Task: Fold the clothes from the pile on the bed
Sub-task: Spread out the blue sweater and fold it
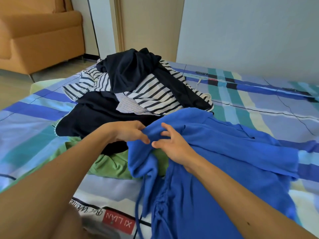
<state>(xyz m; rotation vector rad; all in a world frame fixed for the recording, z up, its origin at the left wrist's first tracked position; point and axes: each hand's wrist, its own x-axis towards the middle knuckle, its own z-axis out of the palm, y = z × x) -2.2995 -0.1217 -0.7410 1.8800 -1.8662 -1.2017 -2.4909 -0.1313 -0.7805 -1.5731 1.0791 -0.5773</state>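
Note:
A bright blue garment (224, 152) with a drawstring lies crumpled over the near right of the bed (259, 104). My left hand (127, 131) grips a raised fold at its upper edge. My right hand (172, 144) is beside it on the same fold, fingers spread and curled into the cloth. Behind them sits the pile: a navy garment (131, 71) on top, a navy-and-white striped top (155, 95), another dark piece (96, 116) lower down, and a green garment (112, 164) partly under the blue one.
The bed has a blue, teal and white plaid cover with a red XILIAN label (119, 223) at the near edge. An orange sofa (39, 37) stands at the back left on the floor. A white wall and a door frame are behind the bed.

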